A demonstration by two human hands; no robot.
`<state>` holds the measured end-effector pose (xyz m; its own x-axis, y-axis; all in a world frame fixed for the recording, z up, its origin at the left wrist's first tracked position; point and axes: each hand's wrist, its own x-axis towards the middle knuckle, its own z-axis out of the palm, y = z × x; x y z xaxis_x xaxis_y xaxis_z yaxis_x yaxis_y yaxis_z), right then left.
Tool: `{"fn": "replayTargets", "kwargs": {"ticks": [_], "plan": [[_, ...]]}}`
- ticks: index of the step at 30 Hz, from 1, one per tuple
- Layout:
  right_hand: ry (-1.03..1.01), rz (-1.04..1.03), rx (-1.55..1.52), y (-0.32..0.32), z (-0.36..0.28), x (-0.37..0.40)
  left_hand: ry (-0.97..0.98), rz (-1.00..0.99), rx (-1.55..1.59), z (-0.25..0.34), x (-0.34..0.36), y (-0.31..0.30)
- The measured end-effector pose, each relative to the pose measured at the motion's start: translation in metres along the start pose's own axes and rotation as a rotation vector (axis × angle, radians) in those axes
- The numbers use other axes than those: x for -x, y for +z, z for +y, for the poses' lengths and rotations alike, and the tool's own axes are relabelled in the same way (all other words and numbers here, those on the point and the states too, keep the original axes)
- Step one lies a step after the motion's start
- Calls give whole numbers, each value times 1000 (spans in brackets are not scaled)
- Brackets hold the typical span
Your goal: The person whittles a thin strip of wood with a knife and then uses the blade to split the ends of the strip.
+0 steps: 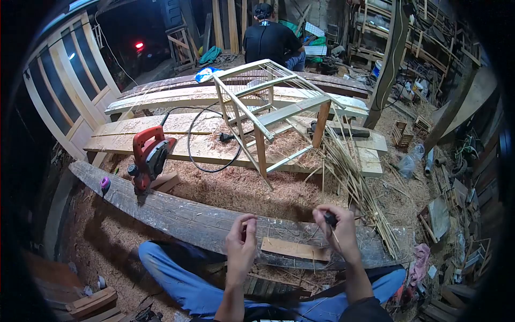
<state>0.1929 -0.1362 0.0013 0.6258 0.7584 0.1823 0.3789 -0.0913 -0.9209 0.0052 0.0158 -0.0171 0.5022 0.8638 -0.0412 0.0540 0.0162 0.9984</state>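
My left hand [242,244] is raised over the near plank, its fingers curled in toward the thumb. Whether something thin is pinched there, I cannot make out. To its right, my right hand [342,231] is closed around a small black object [330,219], whose far end is hidden by the fingers. A short flat piece of wood [295,249] lies on the weathered plank [182,217] between and below the hands. Just beyond my right hand, a bundle of thin sticks [351,180] leans down across the plank's right end.
A slatted wooden frame [257,115] stands on boards ahead. A red electric planer [150,155] and purple roll [105,183] sit on the left of the plank. Shavings [230,193] cover the floor. Behind, a person in black [268,43] sits facing away. A post [385,70] rises at right.
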Motion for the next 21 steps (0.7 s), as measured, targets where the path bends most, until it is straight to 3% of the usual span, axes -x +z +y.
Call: {"fn": "replayTargets", "kwargs": {"ticks": [2, 3, 6, 8, 10, 13, 16, 18, 21], "plan": [[48, 174, 283, -2, -3, -1, 11, -75, -47, -4, 2, 3], [75, 136, 468, -4, -7, -2, 37, -162, 82, -8, 4, 8], [-2, 144, 613, -3, -7, -2, 51, -294, 200, -2, 12, 14], [-22, 129, 656, -3, -3, -2, -173, -312, 244, 16, 17, 16], [-39, 117, 700, -5, -5, -1, -170, -312, 201, 12, 16, 17], [-139, 49, 568, -11, -22, 2, -98, -335, 334, -7, 14, 20], [-103, -5, 427, -6, -25, 4, -91, -406, 409, -4, 17, 25], [23, -64, 69, 4, -17, 6, -159, -482, 331, 5, 22, 29], [15, -45, -113, 20, -7, 10, -145, -540, 348, 5, 28, 36]]}}
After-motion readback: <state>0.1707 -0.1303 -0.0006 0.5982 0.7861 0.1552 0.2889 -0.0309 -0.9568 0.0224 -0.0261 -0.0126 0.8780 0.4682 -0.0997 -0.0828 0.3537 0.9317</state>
